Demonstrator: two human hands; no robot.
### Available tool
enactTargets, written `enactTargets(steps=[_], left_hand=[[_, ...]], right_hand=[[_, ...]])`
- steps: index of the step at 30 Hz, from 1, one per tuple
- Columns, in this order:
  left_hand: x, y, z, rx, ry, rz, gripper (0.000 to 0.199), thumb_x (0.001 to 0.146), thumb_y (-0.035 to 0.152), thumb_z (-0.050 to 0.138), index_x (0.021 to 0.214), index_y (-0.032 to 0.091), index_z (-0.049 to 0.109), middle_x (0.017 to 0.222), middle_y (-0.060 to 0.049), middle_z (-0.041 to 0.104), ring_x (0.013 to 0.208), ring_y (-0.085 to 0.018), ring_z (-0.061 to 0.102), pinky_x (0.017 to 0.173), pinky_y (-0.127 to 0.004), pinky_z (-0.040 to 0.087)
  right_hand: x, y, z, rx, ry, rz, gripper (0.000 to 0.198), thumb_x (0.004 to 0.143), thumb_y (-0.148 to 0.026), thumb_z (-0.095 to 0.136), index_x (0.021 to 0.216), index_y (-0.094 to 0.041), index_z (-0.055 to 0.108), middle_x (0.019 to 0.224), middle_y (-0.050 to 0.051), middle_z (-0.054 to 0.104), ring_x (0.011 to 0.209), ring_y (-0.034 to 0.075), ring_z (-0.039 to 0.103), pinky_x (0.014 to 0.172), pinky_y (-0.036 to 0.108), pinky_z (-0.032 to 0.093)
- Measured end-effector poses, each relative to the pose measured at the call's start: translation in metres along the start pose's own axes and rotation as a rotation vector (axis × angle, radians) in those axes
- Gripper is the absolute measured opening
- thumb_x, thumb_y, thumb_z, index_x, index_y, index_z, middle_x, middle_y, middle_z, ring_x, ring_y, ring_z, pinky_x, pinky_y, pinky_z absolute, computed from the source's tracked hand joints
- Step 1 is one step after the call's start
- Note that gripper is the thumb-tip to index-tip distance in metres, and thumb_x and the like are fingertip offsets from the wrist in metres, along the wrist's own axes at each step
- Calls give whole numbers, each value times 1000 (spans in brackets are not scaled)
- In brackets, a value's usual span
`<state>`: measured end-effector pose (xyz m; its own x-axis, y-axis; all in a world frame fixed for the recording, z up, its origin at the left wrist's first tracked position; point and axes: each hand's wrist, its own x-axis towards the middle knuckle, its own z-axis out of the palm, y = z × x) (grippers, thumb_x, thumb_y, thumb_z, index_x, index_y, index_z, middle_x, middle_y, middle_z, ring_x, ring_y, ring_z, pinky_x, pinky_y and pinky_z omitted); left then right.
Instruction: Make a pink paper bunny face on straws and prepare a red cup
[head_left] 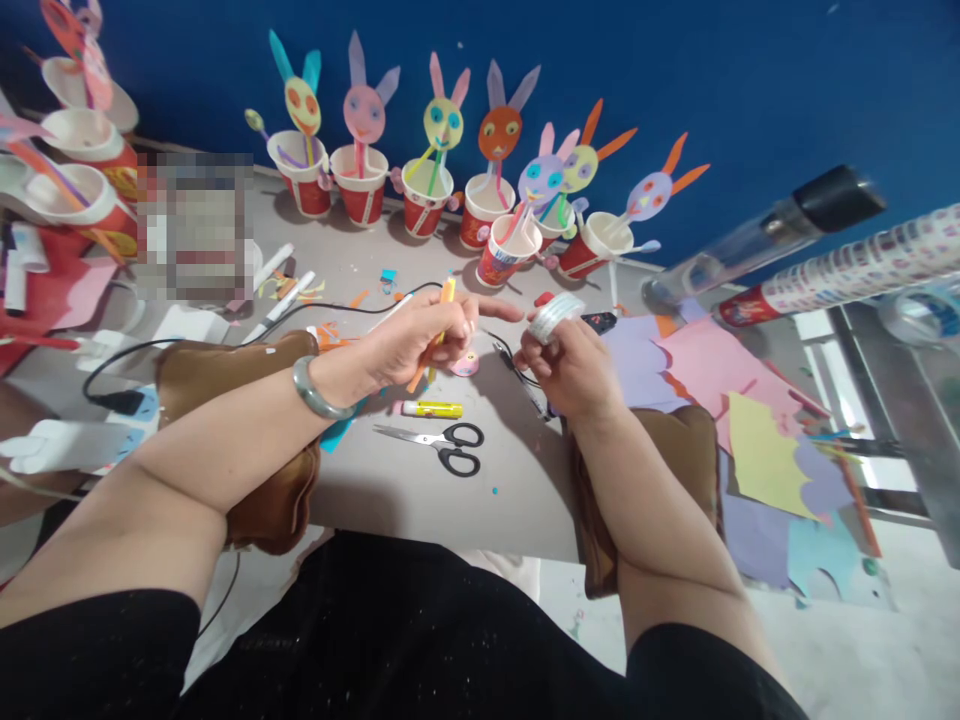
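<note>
My left hand (439, 335) is closed around an orange-yellow paper strip (448, 291), its index finger stretched toward the right. A roll of clear tape (553, 318) is gripped in my right hand (581, 372), just beyond that fingertip. Whether a length of tape runs between the two hands is too faint to tell. Under my left hand lies a small pink paper piece (466, 364), partly covered. Closer to me are a yellow glue stick (433, 409) and black-handled scissors (431, 438), slightly spread, on the grey table (442, 505).
Several red paper cups (425, 205) with paper rabbit faces line the blue wall. Coloured paper sheets (765, 440) cover the right side. Brown cushions (270, 480) sit beneath my forearms. White markers (281, 305), a black cable (330, 306) and a stack of cups (840, 265) are around.
</note>
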<state>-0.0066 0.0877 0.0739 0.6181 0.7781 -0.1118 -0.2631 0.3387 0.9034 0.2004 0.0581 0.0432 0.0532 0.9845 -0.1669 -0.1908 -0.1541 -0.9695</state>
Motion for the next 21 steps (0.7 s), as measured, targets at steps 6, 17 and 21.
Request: enactTargets(steps=[6,17,21], left_hand=[[0,1,2,-82,23,54,13,55,24,54,53,18,43,97,-9,79,41,0,32,41,-22,22],[5,-4,3,70,145,-4,19,86,27,64,76,19,50,61,4,62,37,0,33,40,-15,22],[7,-5,2,100,169,-41,14,90,23,68,89,19,54,60,6,64,35,1,33,39,-15,20]], right_hand=[[1,4,-5,-28,-71,20,40,76,-55,80,75,-22,57,59,-5,56,43,6,39,55,27,48],[-1,8,-1,-108,-47,-24,35,73,-51,84,78,-24,62,60,-4,59,51,11,53,46,25,36],[0,10,-1,-168,-49,-81,26,77,-44,80,77,-24,63,60,-4,61,49,11,52,47,25,37]])
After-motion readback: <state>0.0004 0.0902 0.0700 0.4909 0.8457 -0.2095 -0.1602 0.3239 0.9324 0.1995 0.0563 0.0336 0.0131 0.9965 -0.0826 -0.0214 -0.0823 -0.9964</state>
